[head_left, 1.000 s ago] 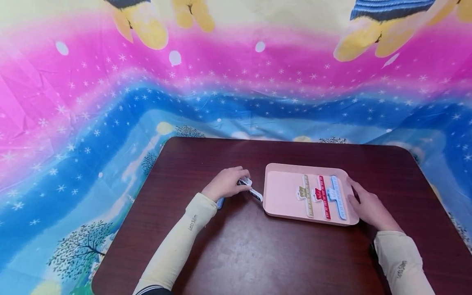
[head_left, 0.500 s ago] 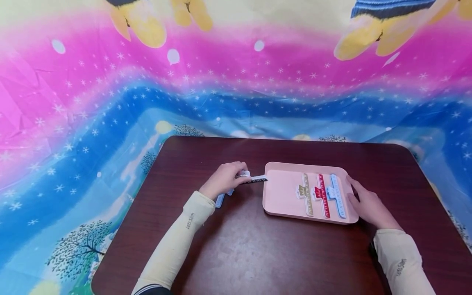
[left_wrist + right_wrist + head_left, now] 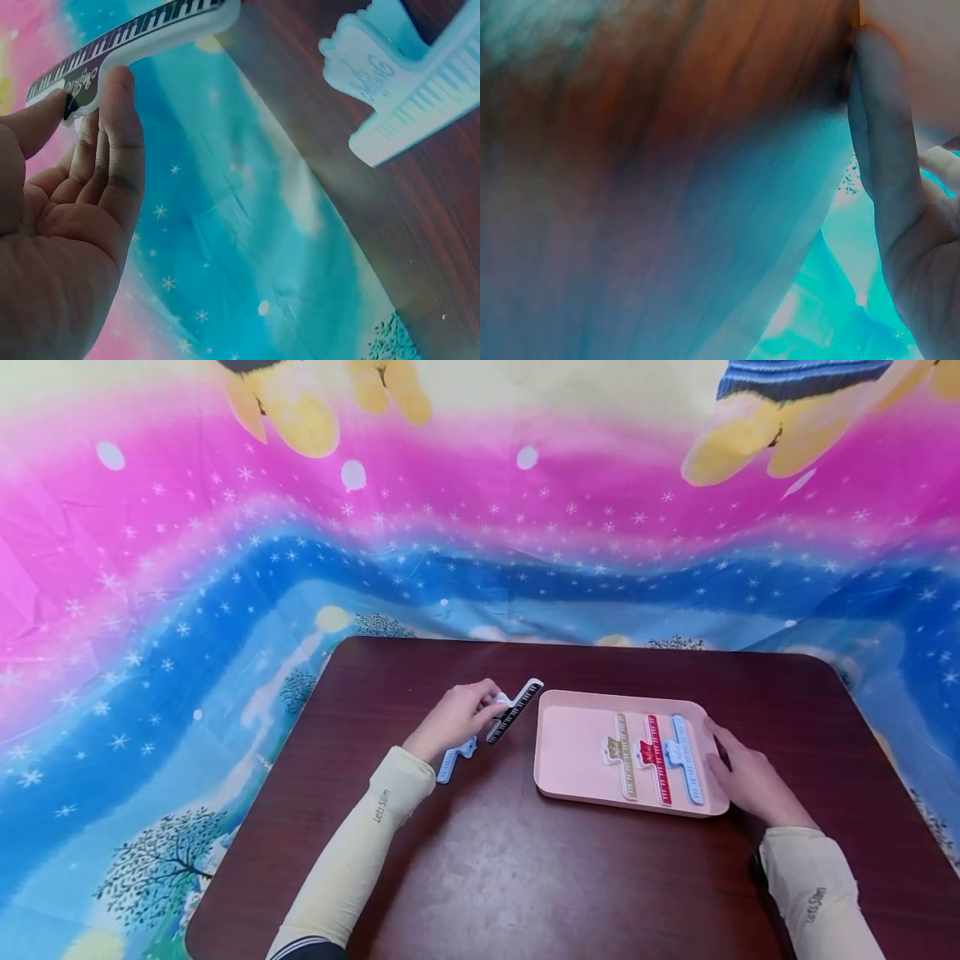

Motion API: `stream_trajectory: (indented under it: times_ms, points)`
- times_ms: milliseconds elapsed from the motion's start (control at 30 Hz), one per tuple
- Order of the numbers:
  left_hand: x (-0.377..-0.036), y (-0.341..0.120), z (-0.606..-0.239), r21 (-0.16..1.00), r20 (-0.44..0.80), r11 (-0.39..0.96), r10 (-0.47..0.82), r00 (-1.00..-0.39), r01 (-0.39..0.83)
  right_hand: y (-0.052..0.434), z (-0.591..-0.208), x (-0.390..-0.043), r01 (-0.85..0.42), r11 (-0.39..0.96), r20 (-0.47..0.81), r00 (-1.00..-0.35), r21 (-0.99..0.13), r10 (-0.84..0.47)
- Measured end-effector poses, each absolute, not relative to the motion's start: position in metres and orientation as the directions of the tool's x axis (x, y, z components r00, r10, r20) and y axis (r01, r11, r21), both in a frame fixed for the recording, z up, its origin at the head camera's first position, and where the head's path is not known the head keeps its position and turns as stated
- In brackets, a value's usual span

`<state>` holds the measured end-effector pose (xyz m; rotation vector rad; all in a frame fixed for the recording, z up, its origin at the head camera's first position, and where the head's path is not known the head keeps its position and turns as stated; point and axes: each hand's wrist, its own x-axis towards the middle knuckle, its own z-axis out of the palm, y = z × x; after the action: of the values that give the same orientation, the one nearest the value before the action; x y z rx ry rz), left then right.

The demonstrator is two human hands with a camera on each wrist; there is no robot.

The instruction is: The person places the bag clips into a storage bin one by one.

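Observation:
Thumb and fingers of my left hand (image 3: pixel 457 718) pinch a black-and-white clip (image 3: pixel 516 713) with a piano-key pattern, held up slanting left of the pink tray (image 3: pixel 573 781). In the left wrist view, the thumb presses the printed face of this clip (image 3: pixel 127 37) and the fingers lie behind. A light blue clip (image 3: pixel 455 760) of the same kind lies on the table beside this hand. My right hand (image 3: pixel 753 781) rests against the tray's right edge, fingers fairly straight. Inside the tray lie a gold clip (image 3: pixel 628 777), a red clip (image 3: pixel 657 768) and another blue clip (image 3: pixel 682 760), side by side.
The dark brown table (image 3: pixel 525 885) has rounded corners. Behind it hangs a colourful cloth (image 3: pixel 480 527) with snowflakes and trees, which also reaches down past the table's left side.
My left hand has lifted the black-and-white clip and turned it, so its far end now points up and away. The blue clip on the table shows more. My right hand stays at the tray.

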<state>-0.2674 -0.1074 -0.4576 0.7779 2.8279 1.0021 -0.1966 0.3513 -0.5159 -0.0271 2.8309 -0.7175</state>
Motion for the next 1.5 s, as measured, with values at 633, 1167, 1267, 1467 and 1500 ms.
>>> stream_trajectory:
  times_ms: [633, 1167, 1267, 1467, 1500]
  points:
    - [-0.269, -0.100, -0.449, 0.872, 0.061, 0.417, 0.428, -0.902, 0.257, 0.351, -0.518, -0.196, 0.005, 0.883, -0.166, -0.983, -0.470, -0.082]
    - [-0.269, -0.075, -0.447, 0.932, 0.023, 0.319, 0.424, -0.906, 0.173, 0.352, -0.519, -0.194, 0.027, 0.880, -0.197, -0.977, -0.475, -0.076]
    - [-0.269, -0.070, -0.446, 0.939, 0.006, 0.310, 0.424, -0.906, 0.151, 0.352, -0.519, -0.195, 0.030, 0.880, -0.199, -0.977, -0.475, -0.074]
    - [-0.270, -0.059, -0.444, 0.964, -0.047, 0.255, 0.426, -0.903, 0.071, 0.351, -0.520, -0.196, 0.025, 0.881, -0.188, -0.980, -0.473, -0.073]
    - [-0.270, -0.057, -0.444, 0.967, -0.056, 0.247, 0.428, -0.902, 0.057, 0.351, -0.520, -0.196, 0.024, 0.880, -0.186, -0.980, -0.474, -0.074]
